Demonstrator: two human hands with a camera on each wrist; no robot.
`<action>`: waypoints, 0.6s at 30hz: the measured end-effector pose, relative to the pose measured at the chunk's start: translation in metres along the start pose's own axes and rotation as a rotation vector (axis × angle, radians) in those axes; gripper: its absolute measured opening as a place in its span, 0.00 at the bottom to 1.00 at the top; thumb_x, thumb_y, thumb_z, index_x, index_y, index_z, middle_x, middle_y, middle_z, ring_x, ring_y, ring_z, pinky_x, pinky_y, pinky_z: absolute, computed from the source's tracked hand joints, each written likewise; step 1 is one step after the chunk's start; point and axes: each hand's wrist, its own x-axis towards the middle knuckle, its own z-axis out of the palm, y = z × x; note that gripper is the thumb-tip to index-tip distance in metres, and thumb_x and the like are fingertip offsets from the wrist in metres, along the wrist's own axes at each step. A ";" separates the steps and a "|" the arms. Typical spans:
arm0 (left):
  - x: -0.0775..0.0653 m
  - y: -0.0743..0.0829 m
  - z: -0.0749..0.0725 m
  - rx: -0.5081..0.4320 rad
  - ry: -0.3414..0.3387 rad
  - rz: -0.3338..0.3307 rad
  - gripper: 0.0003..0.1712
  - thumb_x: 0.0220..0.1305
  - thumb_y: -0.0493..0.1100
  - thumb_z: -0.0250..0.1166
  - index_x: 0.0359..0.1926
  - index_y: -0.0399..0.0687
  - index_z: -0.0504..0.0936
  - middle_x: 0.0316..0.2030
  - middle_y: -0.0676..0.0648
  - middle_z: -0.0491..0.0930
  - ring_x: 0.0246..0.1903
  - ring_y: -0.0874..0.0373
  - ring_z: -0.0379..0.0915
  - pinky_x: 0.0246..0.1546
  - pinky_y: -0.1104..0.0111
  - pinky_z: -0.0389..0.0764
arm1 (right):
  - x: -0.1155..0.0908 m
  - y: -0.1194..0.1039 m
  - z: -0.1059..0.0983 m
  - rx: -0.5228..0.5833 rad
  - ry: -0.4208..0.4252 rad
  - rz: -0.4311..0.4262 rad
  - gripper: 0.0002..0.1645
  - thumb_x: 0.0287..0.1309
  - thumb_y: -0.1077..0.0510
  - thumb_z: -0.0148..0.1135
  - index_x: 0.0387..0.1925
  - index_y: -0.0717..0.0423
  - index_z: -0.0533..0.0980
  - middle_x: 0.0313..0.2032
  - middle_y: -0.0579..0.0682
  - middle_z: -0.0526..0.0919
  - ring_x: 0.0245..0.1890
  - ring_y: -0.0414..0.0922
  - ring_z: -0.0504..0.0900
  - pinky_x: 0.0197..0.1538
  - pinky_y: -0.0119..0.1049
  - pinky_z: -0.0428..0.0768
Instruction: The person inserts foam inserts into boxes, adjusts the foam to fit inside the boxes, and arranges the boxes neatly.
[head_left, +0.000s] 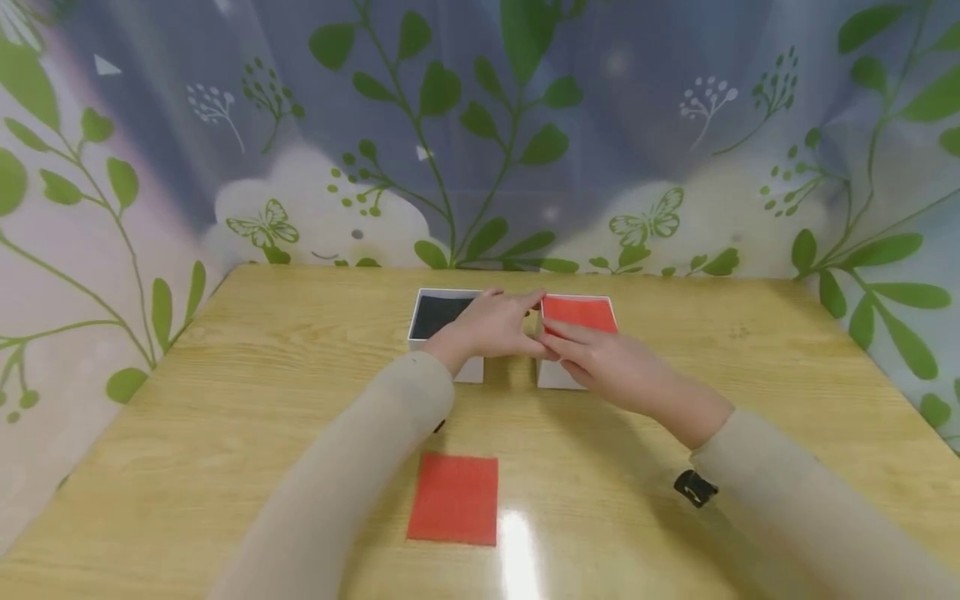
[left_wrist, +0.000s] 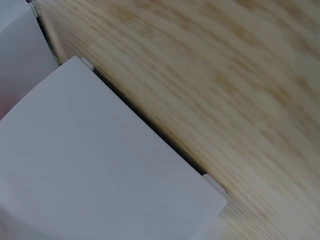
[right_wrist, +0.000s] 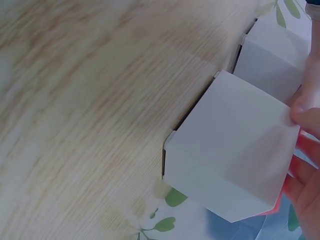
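Two white boxes stand side by side on the table. A black sheet shows in the left box [head_left: 472, 371], and a red sheet [head_left: 581, 311] tops the right box [head_left: 558, 377]. My left hand [head_left: 487, 325] reaches over the left box and holds the right box's left side, thumb at the front corner, a fingertip at the back corner. My right hand [head_left: 618, 367] lays nearly straight fingers over the front left of that box. In the right wrist view, fingers [right_wrist: 302, 175] reach past the rim of its plain white wall [right_wrist: 235, 145].
A flat red square [head_left: 453, 500] lies on the wooden table [head_left: 225, 400] near the front, between my forearms. A leaf-patterned curtain [head_left: 480, 192] hangs behind the table. A small black device [head_left: 696, 488] sits at my right sleeve.
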 end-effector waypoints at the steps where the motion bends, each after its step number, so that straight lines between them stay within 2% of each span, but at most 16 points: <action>1: 0.000 0.000 -0.001 0.000 -0.002 -0.003 0.57 0.49 0.73 0.59 0.72 0.50 0.51 0.59 0.55 0.71 0.55 0.64 0.69 0.66 0.58 0.47 | 0.001 0.000 -0.001 0.001 -0.002 0.000 0.29 0.52 0.64 0.66 0.58 0.63 0.72 0.59 0.60 0.71 0.43 0.55 0.81 0.32 0.42 0.80; 11: 0.000 -0.002 -0.004 -0.004 0.000 0.000 0.58 0.49 0.74 0.58 0.72 0.48 0.51 0.61 0.54 0.70 0.58 0.63 0.66 0.66 0.57 0.46 | 0.002 0.001 -0.001 -0.017 -0.052 0.046 0.33 0.51 0.62 0.68 0.58 0.66 0.70 0.58 0.62 0.72 0.29 0.51 0.84 0.32 0.41 0.81; 15: 0.000 0.000 -0.003 -0.017 -0.005 0.006 0.59 0.48 0.75 0.59 0.72 0.47 0.52 0.61 0.53 0.70 0.58 0.63 0.66 0.66 0.57 0.46 | -0.002 0.001 -0.001 -0.003 -0.071 0.069 0.34 0.51 0.61 0.68 0.60 0.66 0.69 0.58 0.61 0.72 0.34 0.51 0.84 0.35 0.42 0.81; 18: 0.001 0.000 -0.002 -0.016 -0.008 0.002 0.59 0.47 0.76 0.58 0.72 0.48 0.51 0.61 0.54 0.70 0.58 0.63 0.66 0.66 0.57 0.46 | -0.004 -0.001 -0.001 0.019 -0.055 0.075 0.33 0.51 0.60 0.68 0.59 0.64 0.70 0.57 0.60 0.74 0.40 0.51 0.82 0.38 0.43 0.81</action>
